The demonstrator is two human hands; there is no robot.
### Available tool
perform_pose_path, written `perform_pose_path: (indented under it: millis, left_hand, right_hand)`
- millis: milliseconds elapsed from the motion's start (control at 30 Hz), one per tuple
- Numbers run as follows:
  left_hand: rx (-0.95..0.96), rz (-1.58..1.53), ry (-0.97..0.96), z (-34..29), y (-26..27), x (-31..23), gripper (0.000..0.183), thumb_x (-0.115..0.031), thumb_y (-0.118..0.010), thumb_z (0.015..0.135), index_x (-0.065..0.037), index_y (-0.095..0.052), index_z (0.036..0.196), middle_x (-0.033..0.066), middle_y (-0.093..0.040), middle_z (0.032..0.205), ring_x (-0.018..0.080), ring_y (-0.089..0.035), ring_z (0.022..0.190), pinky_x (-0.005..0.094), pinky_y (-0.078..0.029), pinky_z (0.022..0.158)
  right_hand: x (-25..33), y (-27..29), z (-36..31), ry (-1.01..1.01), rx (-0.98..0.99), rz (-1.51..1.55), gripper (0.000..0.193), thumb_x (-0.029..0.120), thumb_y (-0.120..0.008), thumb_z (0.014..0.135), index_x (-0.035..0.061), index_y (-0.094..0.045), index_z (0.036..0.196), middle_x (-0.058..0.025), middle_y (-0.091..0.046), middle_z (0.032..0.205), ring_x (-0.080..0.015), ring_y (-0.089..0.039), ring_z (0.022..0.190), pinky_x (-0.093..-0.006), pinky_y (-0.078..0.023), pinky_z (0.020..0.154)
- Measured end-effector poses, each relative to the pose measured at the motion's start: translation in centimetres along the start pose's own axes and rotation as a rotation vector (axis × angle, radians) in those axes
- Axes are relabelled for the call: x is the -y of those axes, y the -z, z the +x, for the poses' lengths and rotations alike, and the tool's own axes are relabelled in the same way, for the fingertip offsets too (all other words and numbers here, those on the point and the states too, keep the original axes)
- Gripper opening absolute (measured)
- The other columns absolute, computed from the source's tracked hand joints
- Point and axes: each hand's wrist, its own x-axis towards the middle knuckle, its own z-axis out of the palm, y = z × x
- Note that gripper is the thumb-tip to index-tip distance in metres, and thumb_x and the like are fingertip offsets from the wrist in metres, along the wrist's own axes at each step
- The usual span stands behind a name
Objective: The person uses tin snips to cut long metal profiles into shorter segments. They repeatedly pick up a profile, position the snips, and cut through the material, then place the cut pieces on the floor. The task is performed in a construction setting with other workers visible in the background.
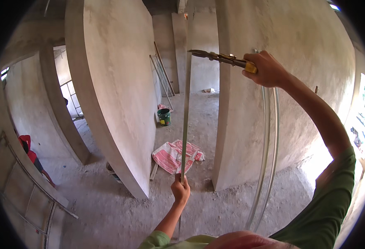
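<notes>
My left hand (180,191) is closed round a long, narrow metal strip (185,137) that stands nearly upright in front of me. Raised to the right, my right hand (268,69) grips the handles of a pair of metal snips (220,57) with yellow on the grips. Their dark jaws point left and reach the upper part of the strip; whether they touch it, I cannot tell. Beyond the right hand, two pale metal profiles (267,137) lean on the plastered wall (298,83).
A wall end (120,108) stands left of the doorway. Past it are a red-and-white sack (174,157), a dark green bucket (164,117) and leaning lengths (162,70). A metal frame (29,195) stands at lower left, near a person in red (31,153).
</notes>
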Motion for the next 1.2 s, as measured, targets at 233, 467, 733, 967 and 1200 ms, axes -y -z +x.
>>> perform_pose_path:
  millis: [233, 467, 733, 967, 1200]
  left_hand:
    - [0.019, -0.093, 0.041, 0.3, 0.7, 0.9, 0.013, -0.016, -0.053, 0.096, -0.003, -0.056, 0.095, 0.018, -0.058, 0.064, 0.0413, -0.061, 0.061, 0.0455, -0.045, 0.053]
    - [-0.022, -0.079, -0.052, -0.8, 0.9, 0.2, 0.028, -0.024, -0.05, 0.1, -0.001, -0.052, 0.085, 0.0061, -0.055, 0.051, 0.0225, -0.058, 0.046, 0.0361, -0.045, 0.047]
    - [0.036, -0.114, 0.018, -1.7, 2.3, -1.9, 0.018, -0.018, -0.051, 0.098, -0.003, -0.053, 0.088, 0.0094, -0.056, 0.056, 0.0292, -0.062, 0.052, 0.0392, -0.046, 0.05]
    - [0.026, -0.083, -0.003, -2.9, 2.8, -1.7, 0.02, -0.018, -0.052, 0.097, -0.003, -0.053, 0.084, 0.0129, -0.053, 0.056, 0.0355, -0.06, 0.052, 0.0418, -0.044, 0.049]
    - [0.007, -0.069, -0.038, -4.2, 4.1, -1.4, 0.025, -0.02, -0.052, 0.097, -0.002, -0.051, 0.08, 0.0146, -0.052, 0.056, 0.0381, -0.059, 0.053, 0.0424, -0.043, 0.048]
  right_hand:
    - [-1.6, -0.7, -1.2, 0.036, -0.042, -0.055, 0.029, 0.019, -0.071, 0.081, -0.0004, -0.06, 0.099, -0.0169, -0.064, 0.08, -0.0357, -0.064, 0.08, -0.0443, -0.05, 0.074]
    - [-0.7, -0.4, -0.4, 0.027, -0.069, 0.042, 0.031, 0.023, -0.071, 0.08, -0.0007, -0.061, 0.097, -0.0175, -0.066, 0.083, -0.0356, -0.065, 0.081, -0.0442, -0.05, 0.074]
    - [-0.7, 0.1, 0.0, 0.083, -0.112, -0.005, 0.027, 0.022, -0.07, 0.082, 0.0006, -0.062, 0.096, -0.0157, -0.067, 0.079, -0.0333, -0.067, 0.075, -0.0435, -0.051, 0.069]
    - [-0.4, -0.2, -0.2, 0.041, -0.293, 0.018, 0.026, 0.025, -0.071, 0.082, 0.0071, -0.066, 0.1, -0.0169, -0.069, 0.084, -0.0377, -0.067, 0.082, -0.0487, -0.052, 0.072]
    - [0.8, 0.7, -1.0, 0.098, -0.242, 0.031, 0.018, 0.014, -0.067, 0.081, 0.0036, -0.065, 0.095, -0.0177, -0.067, 0.077, -0.0385, -0.065, 0.074, -0.0475, -0.052, 0.068]
